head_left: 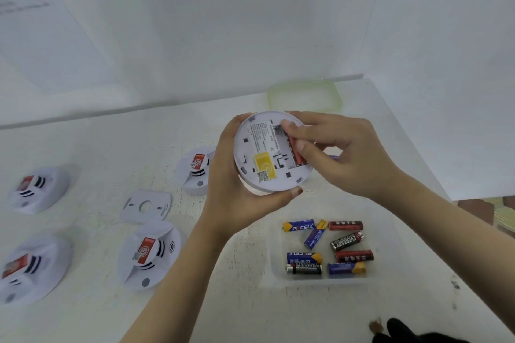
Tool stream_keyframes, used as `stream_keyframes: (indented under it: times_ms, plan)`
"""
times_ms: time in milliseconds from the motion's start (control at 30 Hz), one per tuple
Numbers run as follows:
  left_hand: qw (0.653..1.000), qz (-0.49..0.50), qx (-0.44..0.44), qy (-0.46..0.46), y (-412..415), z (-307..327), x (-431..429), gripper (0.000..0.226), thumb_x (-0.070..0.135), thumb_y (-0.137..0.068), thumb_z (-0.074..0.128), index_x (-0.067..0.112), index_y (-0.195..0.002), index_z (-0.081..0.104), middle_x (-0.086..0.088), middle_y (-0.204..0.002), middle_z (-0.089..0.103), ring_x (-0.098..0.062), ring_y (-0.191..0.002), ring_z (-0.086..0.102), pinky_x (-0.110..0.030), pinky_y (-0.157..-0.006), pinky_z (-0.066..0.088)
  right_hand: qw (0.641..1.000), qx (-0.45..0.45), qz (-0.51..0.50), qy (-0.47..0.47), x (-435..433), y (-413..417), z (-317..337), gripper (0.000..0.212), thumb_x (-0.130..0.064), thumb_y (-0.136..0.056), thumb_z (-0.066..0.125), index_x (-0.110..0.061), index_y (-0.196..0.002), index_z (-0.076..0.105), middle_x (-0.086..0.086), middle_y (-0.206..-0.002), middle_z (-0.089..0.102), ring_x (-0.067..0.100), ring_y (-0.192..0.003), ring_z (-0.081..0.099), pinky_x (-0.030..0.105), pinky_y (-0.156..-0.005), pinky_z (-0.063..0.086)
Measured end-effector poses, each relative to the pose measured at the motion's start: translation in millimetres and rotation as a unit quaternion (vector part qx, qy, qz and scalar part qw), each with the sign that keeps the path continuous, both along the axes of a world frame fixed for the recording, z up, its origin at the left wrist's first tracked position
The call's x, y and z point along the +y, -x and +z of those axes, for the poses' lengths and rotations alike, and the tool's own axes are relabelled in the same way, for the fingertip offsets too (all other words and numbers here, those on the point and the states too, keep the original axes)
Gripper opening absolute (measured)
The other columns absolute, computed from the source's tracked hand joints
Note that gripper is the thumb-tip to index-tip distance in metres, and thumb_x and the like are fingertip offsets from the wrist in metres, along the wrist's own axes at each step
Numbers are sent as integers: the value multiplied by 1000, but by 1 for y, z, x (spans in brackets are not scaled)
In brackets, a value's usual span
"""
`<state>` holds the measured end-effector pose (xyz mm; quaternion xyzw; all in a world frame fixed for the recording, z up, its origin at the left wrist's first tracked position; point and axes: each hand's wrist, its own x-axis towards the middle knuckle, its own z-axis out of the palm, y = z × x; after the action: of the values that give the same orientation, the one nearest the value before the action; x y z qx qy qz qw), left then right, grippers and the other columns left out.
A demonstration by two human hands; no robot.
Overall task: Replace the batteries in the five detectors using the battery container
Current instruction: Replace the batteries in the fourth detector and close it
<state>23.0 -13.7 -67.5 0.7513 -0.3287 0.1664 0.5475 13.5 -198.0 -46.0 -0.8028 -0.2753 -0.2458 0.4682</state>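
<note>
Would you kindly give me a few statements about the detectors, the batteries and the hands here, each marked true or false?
1. The left hand holds a detector with its back facing up. True.
2. The right hand has its fingers on a red battery in that detector's compartment. True.
3. The battery container has its lid on. False: it is open; a green-rimmed lid lies farther back.
4. Two detectors lie on the table. False: four do.
</note>
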Motion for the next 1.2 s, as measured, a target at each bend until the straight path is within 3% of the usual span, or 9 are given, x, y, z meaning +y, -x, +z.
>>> stream_keyframes:
  times_ms: [100,200,300,367,467,633,867,1033,1200]
  plan:
    - [1000,-11,13,1,1,-6,-1,84,24,-59,81,17,-128,33,33,-125,44,2,-120,48,-13,-98,39,1000,16,-1,4,-3,0,-6,33,-14,-86,54,-8,-118,59,-3,-119,59,9,-106,63,25,-73,57]
    - [999,-11,38,10,-5,-11,1,87,21,-59,83,16,-129,32,29,-125,44,-2,-122,47,-18,-98,41,985,156,50,-57,-9,-1,-6,34,-14,-89,55,-15,-122,57,-6,-121,61,8,-122,53,23,-90,52]
    - [998,8,65,21,-13,-16,5,88,26,-59,83,16,-130,33,24,-126,44,-6,-123,47,-24,-99,43,965,247,6,-83,-21,-11,1,31,-10,-94,53,-23,-122,60,-7,-114,67,5,-96,66,16,-77,52]
    - [996,17,82,15,-14,-24,8,88,28,-59,83,19,-131,33,25,-126,44,-5,-123,46,-21,-99,42,966,233,-89,68,-35,-28,2,24,-20,-91,58,-30,-110,67,-11,-105,70,2,-78,62,8,-65,43]
    - [993,19,114,10,-9,-36,11,86,27,-59,83,26,-130,34,25,-125,46,-3,-124,47,-18,-98,42,882,268,-159,353,-50,-49,5,13,-34,-81,67,-36,-95,69,-18,-98,67,-2,-74,50,17,-64,34]
    - [992,42,120,2,-8,-41,12,85,33,-58,83,34,-127,34,29,-123,45,0,-122,47,-13,-96,41,766,322,-152,535,-43,-61,3,14,-34,-76,69,-30,-89,68,-16,-81,64,9,-87,58,25,-68,40]
    - [991,46,123,-1,-10,-44,15,86,34,-58,83,31,-129,33,15,-127,45,-1,-123,46,-15,-98,41,751,279,-177,572,-43,-69,-3,15,-21,-74,62,-27,-82,73,-8,-85,72,15,-83,66,21,-58,40]
    - [992,38,123,-3,-10,-42,12,86,32,-59,83,32,-129,33,19,-126,45,0,-122,47,-14,-97,42,742,252,-181,594,-46,-70,-8,19,-34,-81,60,-19,-86,71,-4,-79,68,17,-69,57,21,-53,32]
    - [992,38,116,-1,-12,-40,10,86,32,-58,83,32,-128,33,31,-122,45,0,-121,47,-14,-96,42,876,302,-118,356,-44,-57,4,17,-44,-89,50,-27,-89,55,-17,-71,65,3,-66,54,26,-59,36]
